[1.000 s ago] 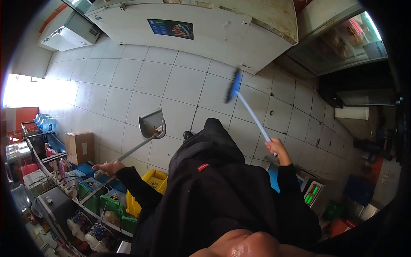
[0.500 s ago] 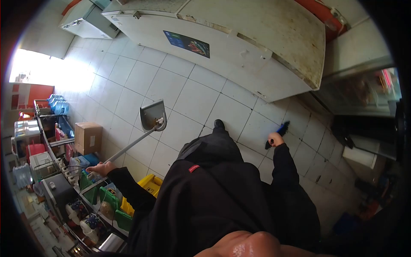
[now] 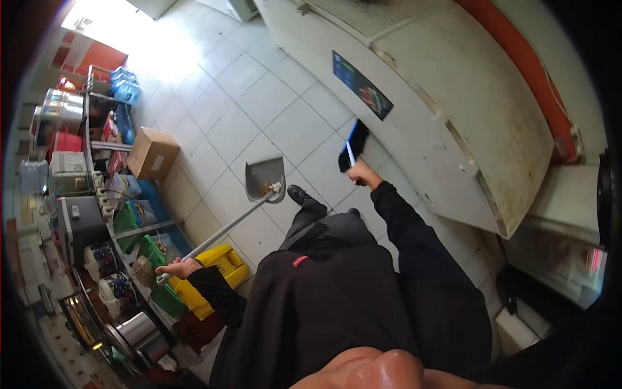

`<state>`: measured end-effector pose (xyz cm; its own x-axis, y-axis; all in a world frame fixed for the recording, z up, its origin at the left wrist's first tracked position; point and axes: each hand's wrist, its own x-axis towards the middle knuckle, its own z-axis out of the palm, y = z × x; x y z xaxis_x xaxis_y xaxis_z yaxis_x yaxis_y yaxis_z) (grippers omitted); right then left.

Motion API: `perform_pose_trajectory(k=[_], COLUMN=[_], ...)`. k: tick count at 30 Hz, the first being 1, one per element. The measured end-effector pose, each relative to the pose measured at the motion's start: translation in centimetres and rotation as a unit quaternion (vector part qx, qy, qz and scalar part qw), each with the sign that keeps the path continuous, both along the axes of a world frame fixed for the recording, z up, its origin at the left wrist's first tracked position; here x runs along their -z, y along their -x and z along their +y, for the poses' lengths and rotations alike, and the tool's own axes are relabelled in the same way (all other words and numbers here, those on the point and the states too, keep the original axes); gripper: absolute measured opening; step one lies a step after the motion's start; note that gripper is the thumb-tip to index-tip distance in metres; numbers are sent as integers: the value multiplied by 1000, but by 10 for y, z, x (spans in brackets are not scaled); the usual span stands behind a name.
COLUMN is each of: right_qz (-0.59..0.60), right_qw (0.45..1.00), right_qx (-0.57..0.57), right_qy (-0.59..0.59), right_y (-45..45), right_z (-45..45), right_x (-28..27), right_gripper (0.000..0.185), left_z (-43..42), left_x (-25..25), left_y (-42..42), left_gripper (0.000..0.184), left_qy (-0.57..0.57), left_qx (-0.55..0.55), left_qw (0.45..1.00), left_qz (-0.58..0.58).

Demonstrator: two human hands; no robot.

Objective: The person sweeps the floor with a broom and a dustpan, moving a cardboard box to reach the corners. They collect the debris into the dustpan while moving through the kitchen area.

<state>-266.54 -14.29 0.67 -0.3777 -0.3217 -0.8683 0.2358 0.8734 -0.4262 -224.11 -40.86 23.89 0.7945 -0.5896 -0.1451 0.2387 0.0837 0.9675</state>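
My left hand holds the long grey handle of a dustpan near its top end. The pan is low over the tiled floor ahead, and light-coloured bits of debris lie in it, near the handle joint. I cannot tell if the pan touches the tiles. My right hand is closed round the handle of a broom with dark bristles and a blue edge. Its head is out in front, close to the side of a white chest freezer. My shoe stands just right of the pan.
Along the left runs a shelf rack loaded with mixed goods. A cardboard box and a yellow plastic item stand beside it. Water bottles are farther back. The freezer bounds the right side of the tiled floor.
My view has turned and moved closer to the freezer. The broom has swung from my right side to ahead of me. The dustpan, still in my left hand, now appears nearer my feet.
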Motion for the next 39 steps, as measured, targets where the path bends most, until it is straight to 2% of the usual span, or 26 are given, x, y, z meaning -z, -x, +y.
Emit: perform_pose_trajectory(k=[2,3,5,6,8,9,10,12,13,14,15,18,19,20,21,23,24,27,28,30,32,34,35,36,38,39], right_qz=[21,30,14,16,-14,14,42,155,118,116,91,58,52,48,49,-39,-37,-34,-29,-68,-59,-38,-119,-192,-41,20], right_qw=[998,998,998,998,998,999,998,967,976,983,990,997,998,997,997,995,996,999,997,997,995,982,968,950,974,979], right_qx=[-24,-33,65,56,44,10,-21,-119,-179,-117,-97,-47,-20,6,3,63,52,-31,-71,25,-31,-112,-87,-12,-77,-134], right_qy=[-46,-43,-3,-1,52,48,43,161,38,81,57,1,-29,-59,-60,-64,-67,-25,-5,21,76,146,201,247,207,150], right_y=[27,39,60,74,105,108,108,107,113,106,92,62,43,37,40,54,65,105,125,156,197,238,265,286,309,312], right_z=[-63,-86,-128,-141,-158,-162,-156,-122,-108,-79,-68,-35,-34,-48,-52,-69,-87,-147,-166,-236,-300,-377,-412,-443,-501,-524], right_x=[20,22,29,48,86,61,23,-12,5,5,-43,-104,-121,-130,-117,-82,-78,-46,-28,-38,12,30,56,73,75,71], right_gripper=[10,10,8,8,6,7,12,6,5,6,8,12,12,11,11,10,10,9,9,14,15,12,9,8,8,7], left_z=[-20,-30,-46,-51,-87,-102,-102,-138,-153,-165,-173,-187,-190,-201,-205,-214,-218,-235,-230,-222,-215,-211,-205,-205,-186,-188], left_x=[5,6,-2,-16,-2,2,-23,-18,-16,-13,-11,-21,-25,-26,-26,-23,-19,-6,-9,-17,-3,-5,-2,-2,-1,-18], left_y=[-9,-17,-9,5,-19,-30,-7,-21,-23,-23,-22,9,17,33,45,62,68,67,71,89,79,86,84,84,85,117], left_gripper=[61,64,70,74,78,82,89,87,87,87,87,85,87,87,87,82,82,65,65,60,56,54,64,64,55,53], left_qy=[-40,-48,-71,-88,-124,-163,-219,-242,-245,-239,-234,-221,-272,-275,-264,-234,-239,-58,-63,-43,-1,-3,-31,-32,3,13], left_qx=[-67,-58,-72,-93,-94,-84,-60,-94,-95,-109,-124,-129,-100,-104,-101,-117,-127,-199,-209,-212,-258,-272,-269,-280,-225,-288], left_qw=[997,997,994,990,982,971,957,948,948,947,943,945,932,931,937,944,943,971,967,968,960,956,957,954,970,948], left_qz=[-3,-3,-31,-64,-109,-156,-183,-183,-176,-187,-199,-205,-218,-216,-206,-198,-195,-123,-134,-125,-111,-114,-104,-107,-87,-134])
